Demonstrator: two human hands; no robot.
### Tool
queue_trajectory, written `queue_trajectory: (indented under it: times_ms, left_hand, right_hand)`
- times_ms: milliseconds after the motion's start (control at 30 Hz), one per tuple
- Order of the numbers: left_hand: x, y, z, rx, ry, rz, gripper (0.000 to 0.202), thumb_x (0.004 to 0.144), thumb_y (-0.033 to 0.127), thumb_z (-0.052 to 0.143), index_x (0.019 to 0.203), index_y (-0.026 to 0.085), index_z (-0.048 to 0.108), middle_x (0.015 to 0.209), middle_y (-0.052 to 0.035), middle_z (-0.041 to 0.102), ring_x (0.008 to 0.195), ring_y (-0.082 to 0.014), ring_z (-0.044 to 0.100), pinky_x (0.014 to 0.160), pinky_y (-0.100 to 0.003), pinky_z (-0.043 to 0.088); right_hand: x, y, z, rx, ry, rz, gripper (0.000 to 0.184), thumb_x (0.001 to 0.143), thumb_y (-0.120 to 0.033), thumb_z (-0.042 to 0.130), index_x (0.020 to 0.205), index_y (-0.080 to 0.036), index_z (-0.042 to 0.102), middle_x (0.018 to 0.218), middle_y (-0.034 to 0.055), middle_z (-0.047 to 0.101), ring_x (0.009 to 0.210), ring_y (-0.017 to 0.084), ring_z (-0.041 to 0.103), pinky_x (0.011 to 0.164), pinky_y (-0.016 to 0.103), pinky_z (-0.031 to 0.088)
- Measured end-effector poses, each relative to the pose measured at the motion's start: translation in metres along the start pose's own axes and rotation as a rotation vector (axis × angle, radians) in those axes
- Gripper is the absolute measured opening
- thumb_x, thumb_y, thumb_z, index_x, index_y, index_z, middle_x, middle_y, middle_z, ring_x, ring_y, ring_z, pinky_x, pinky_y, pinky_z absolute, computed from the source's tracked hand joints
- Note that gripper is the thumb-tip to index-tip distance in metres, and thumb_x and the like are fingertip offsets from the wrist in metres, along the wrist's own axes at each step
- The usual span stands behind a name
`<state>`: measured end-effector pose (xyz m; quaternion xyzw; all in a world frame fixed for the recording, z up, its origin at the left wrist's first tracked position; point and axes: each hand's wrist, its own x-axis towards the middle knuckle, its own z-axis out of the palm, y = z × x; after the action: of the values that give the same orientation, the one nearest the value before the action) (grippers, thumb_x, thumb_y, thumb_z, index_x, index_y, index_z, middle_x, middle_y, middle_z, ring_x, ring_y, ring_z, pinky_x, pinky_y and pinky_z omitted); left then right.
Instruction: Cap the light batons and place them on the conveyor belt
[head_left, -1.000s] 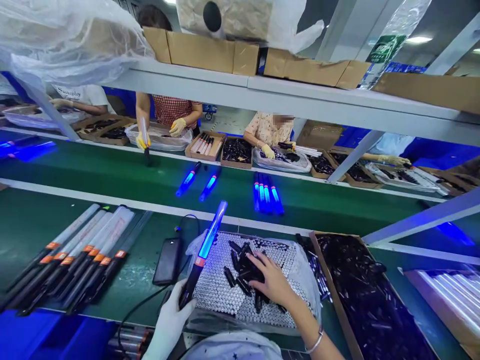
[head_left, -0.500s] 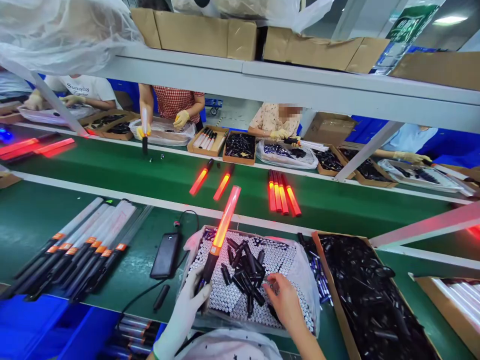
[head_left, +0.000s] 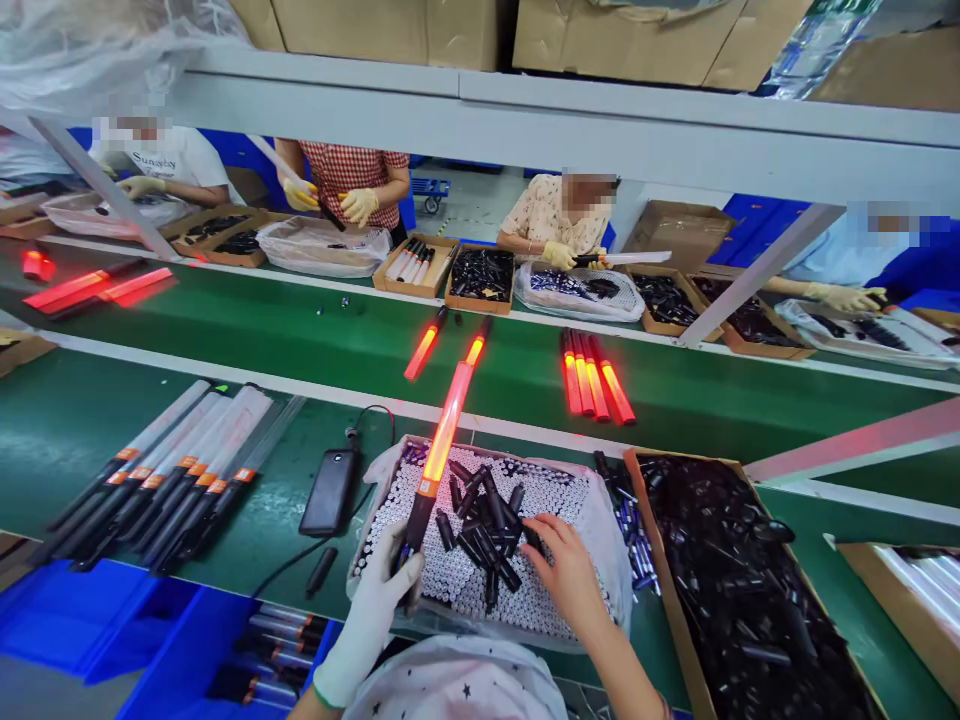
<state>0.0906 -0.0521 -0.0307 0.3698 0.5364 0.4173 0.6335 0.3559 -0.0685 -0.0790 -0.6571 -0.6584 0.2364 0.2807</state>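
Note:
My left hand [head_left: 386, 580], in a white glove, is wrapped round the black handle of a light baton [head_left: 447, 430]. Its tube glows red and orange, tilted up and away over the tray. Bare, my right hand [head_left: 566, 570] reaches over the tray's right half, thumb and fingers closed round a small black plastic piece [head_left: 533, 540], partly hidden by the fingers. Beside it lies a heap of short black plastic pieces [head_left: 484, 525]. They rest on tightly packed, white-ended batteries [head_left: 540, 610] in a plastic-lined tray [head_left: 616, 590].
Unlit batons [head_left: 202, 450] lie at left, near a black power bank [head_left: 330, 490] with a cable. A carton of black parts [head_left: 720, 560] stands at right. Lit batons [head_left: 592, 375] lie on the green belt [head_left: 352, 345]. Gloved co-workers sit opposite; a shelf beam [head_left: 480, 125] crosses above.
My right hand's fingers have closed on a black piece at the heap's edge. The baton in my left hand stays in nearly the same pose. The view has shifted slightly.

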Motion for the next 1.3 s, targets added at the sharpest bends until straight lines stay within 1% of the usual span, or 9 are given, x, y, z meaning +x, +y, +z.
queue_trajectory:
  times_ms: [167, 300, 400, 533, 700, 800, 933, 1100, 1300]
  left_hand:
    - [0.004, -0.009, -0.004, -0.002, -0.050, 0.043, 0.046, 0.075, 0.041, 0.065, 0.106, 0.021, 0.037, 0.069, 0.0084, 0.050, 0.036, -0.0032, 0.039, 0.033, -0.018, 0.034]
    - [0.001, -0.007, -0.004, 0.031, -0.054, 0.022, 0.047, 0.073, 0.041, 0.065, 0.103, 0.021, 0.035, 0.064, 0.0097, 0.050, 0.035, -0.0041, 0.039, 0.033, -0.018, 0.035]
    - [-0.001, -0.001, -0.004, 0.077, -0.073, -0.023, 0.054, 0.073, 0.042, 0.065, 0.110, 0.020, 0.033, 0.053, 0.0124, 0.045, 0.035, -0.0054, 0.038, 0.034, -0.018, 0.035]
    - [0.000, 0.004, -0.004, 0.023, -0.134, -0.016, 0.058, 0.072, 0.046, 0.065, 0.113, 0.021, 0.031, 0.062, 0.0102, 0.048, 0.033, -0.0039, 0.036, 0.030, -0.018, 0.033]
    - [-0.003, 0.018, -0.002, 0.037, -0.197, -0.002, 0.053, 0.077, 0.043, 0.061, 0.116, 0.020, 0.034, 0.056, 0.0113, 0.044, 0.034, -0.0040, 0.034, 0.032, -0.017, 0.032]
    - [-0.005, 0.031, -0.001, 0.036, -0.220, 0.013, 0.050, 0.076, 0.040, 0.062, 0.115, 0.021, 0.038, 0.069, 0.0070, 0.050, 0.037, -0.0028, 0.035, 0.032, -0.017, 0.032]
    - [-0.004, 0.040, -0.002, 0.025, -0.228, 0.022, 0.054, 0.073, 0.033, 0.063, 0.120, 0.022, 0.038, 0.084, 0.0020, 0.054, 0.039, -0.0021, 0.038, 0.031, -0.017, 0.032]
    - [-0.004, 0.046, -0.008, 0.029, -0.252, 0.001, 0.068, 0.071, 0.032, 0.066, 0.129, 0.022, 0.032, 0.084, 0.0026, 0.054, 0.037, -0.0015, 0.037, 0.031, -0.018, 0.031]
    - [-0.005, 0.040, -0.023, -0.052, -0.276, -0.044, 0.067, 0.080, 0.046, 0.061, 0.134, 0.022, 0.031, 0.061, 0.0086, 0.045, 0.039, -0.0032, 0.034, 0.035, -0.015, 0.025]
  right_hand:
    - [0.003, -0.039, 0.037, 0.012, -0.091, -0.019, 0.015, 0.081, -0.022, 0.063, 0.095, -0.020, 0.067, 0.098, 0.0072, 0.063, 0.095, 0.023, 0.057, 0.088, 0.039, 0.050]
    - [0.000, -0.048, 0.057, 0.076, -0.107, 0.071, 0.034, 0.079, -0.007, 0.050, 0.108, -0.018, 0.064, 0.103, 0.0085, 0.066, 0.100, 0.024, 0.060, 0.093, 0.044, 0.048]
    - [0.002, -0.048, 0.048, 0.367, -0.109, 0.242, 0.031, 0.082, -0.020, 0.051, 0.110, -0.015, 0.063, 0.095, 0.0096, 0.067, 0.089, 0.022, 0.065, 0.083, 0.039, 0.052]
    - [0.007, -0.062, 0.016, 0.841, -0.133, 0.392, 0.043, 0.074, -0.040, 0.064, 0.110, -0.016, 0.062, 0.095, 0.0070, 0.064, 0.073, 0.017, 0.066, 0.066, 0.028, 0.053]
    - [0.006, -0.100, -0.009, 0.789, 0.049, 0.309, 0.029, 0.065, -0.033, 0.073, 0.087, -0.017, 0.064, 0.082, 0.0042, 0.065, 0.074, 0.014, 0.063, 0.065, 0.022, 0.052]
    - [0.001, -0.116, -0.009, 0.770, 0.126, 0.287, 0.029, 0.063, -0.030, 0.073, 0.086, -0.017, 0.064, 0.082, 0.0047, 0.066, 0.075, 0.015, 0.063, 0.067, 0.022, 0.053]
    - [-0.005, -0.126, -0.005, 0.751, 0.082, 0.249, 0.030, 0.068, -0.036, 0.071, 0.091, -0.017, 0.066, 0.087, 0.0071, 0.067, 0.076, 0.015, 0.064, 0.066, 0.023, 0.054]
    - [0.001, -0.103, -0.006, 0.624, 0.123, 0.209, 0.038, 0.075, -0.045, 0.067, 0.101, -0.017, 0.069, 0.105, 0.0103, 0.067, 0.092, 0.019, 0.064, 0.079, 0.028, 0.055]
    - [0.009, -0.006, 0.006, 0.232, 0.237, 0.351, 0.047, 0.075, -0.052, 0.059, 0.104, -0.017, 0.069, 0.094, 0.0093, 0.068, 0.074, 0.019, 0.063, 0.069, 0.034, 0.054]
